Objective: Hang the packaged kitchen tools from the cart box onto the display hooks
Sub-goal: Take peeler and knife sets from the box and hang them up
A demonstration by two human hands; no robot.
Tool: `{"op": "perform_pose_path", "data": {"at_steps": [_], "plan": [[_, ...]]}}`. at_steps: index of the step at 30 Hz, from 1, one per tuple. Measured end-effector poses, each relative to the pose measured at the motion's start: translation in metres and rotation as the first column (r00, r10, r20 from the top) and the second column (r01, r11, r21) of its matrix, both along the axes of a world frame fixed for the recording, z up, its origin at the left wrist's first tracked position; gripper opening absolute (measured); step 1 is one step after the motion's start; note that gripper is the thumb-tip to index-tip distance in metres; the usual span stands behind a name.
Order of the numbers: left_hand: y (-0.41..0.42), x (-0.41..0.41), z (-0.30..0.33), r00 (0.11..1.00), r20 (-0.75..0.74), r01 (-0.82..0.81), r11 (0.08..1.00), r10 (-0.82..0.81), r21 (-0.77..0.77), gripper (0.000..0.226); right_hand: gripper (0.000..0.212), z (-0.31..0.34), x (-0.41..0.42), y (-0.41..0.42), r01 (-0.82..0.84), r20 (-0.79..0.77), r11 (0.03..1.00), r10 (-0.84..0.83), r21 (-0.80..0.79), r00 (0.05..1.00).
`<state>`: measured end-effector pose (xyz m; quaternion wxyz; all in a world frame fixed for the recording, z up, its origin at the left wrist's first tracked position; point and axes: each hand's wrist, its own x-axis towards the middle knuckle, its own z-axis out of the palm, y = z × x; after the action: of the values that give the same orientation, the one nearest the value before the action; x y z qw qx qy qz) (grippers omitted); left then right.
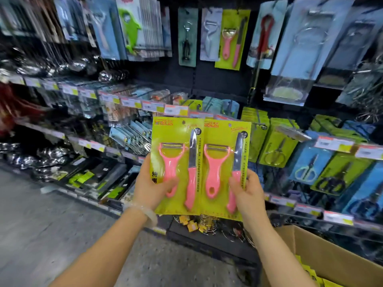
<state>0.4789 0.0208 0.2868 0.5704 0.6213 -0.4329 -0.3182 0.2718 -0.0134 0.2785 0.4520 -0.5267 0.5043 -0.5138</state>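
Note:
Two yellow-green carded packs, each with a pink peeler and a pink-handled knife, are held up side by side in front of the shelves. My left hand point(152, 186) grips the left pack point(177, 133) at its lower left edge, thumb across the front. My right hand point(247, 192) grips the right pack point(224, 134) at its lower right edge. An identical pack point(230, 38) hangs on a hook high on the display. The cardboard cart box point(331, 257) sits at the lower right with more yellow packs inside.
Hooks and shelves full of packaged tools fill the wall: scissors packs point(306, 168) to the right, peelers point(210, 34) above, ladles point(78, 65) at the left. Orange and yellow price tags point(176, 109) line the shelf rails. Grey floor point(41, 214) lies at the lower left.

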Motion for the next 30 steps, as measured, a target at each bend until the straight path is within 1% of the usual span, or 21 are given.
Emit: {"op": "perform_pose_path", "data": {"at_steps": [3,7,9,11,15,19,22,25,26,28,30], "plan": [[-0.010,0.025,0.029,0.999,0.021,-0.029,0.997,0.030,-0.073,0.089,0.010,0.031,0.029,-0.018,-0.034,-0.002,0.997,0.034,-0.066,0.999],[-0.030,0.055,0.056,0.997,0.033,-0.065,0.992,0.069,-0.110,0.092,0.012,0.063,0.060,-0.044,-0.057,0.006,0.986,0.058,-0.156,0.998],[-0.043,0.070,0.066,0.997,0.017,-0.077,0.990,0.080,-0.117,0.096,0.009,0.074,0.074,-0.060,-0.067,0.007,0.982,0.070,-0.174,0.998],[-0.059,0.083,0.074,0.996,0.027,-0.086,0.985,0.091,-0.147,0.095,0.010,0.083,0.087,-0.077,-0.074,-0.014,0.977,0.073,-0.202,0.997],[-0.094,0.101,0.087,0.996,-0.011,-0.092,0.981,0.092,-0.171,0.093,0.016,0.099,0.110,-0.114,-0.073,0.011,0.974,0.077,-0.215,0.997],[-0.143,0.114,0.102,0.999,-0.001,-0.046,0.970,0.047,-0.237,0.091,0.016,0.116,0.118,-0.154,-0.029,0.015,0.962,0.034,-0.273,0.999],[-0.181,0.114,0.110,1.000,0.025,0.023,0.962,-0.017,-0.271,0.091,0.022,0.129,0.113,-0.182,0.029,0.015,0.946,-0.026,-0.323,1.000],[-0.213,0.105,0.116,0.996,-0.015,0.079,0.942,-0.089,-0.326,0.078,0.021,0.135,0.106,-0.204,0.070,-0.015,0.939,-0.079,-0.338,0.997],[-0.222,0.100,0.119,0.994,-0.020,0.093,0.936,-0.106,-0.340,0.077,0.021,0.137,0.102,-0.211,0.091,-0.019,0.937,-0.103,-0.337,0.994],[-0.239,0.093,0.121,0.992,0.000,0.118,0.922,-0.127,-0.370,0.080,0.024,0.143,0.094,-0.221,0.134,-0.020,0.929,-0.150,-0.344,0.989],[-0.253,0.088,0.124,0.990,0.019,0.135,0.911,-0.139,-0.390,0.085,0.021,0.155,0.086,-0.228,0.178,-0.021,0.904,-0.201,-0.388,0.979]]}}
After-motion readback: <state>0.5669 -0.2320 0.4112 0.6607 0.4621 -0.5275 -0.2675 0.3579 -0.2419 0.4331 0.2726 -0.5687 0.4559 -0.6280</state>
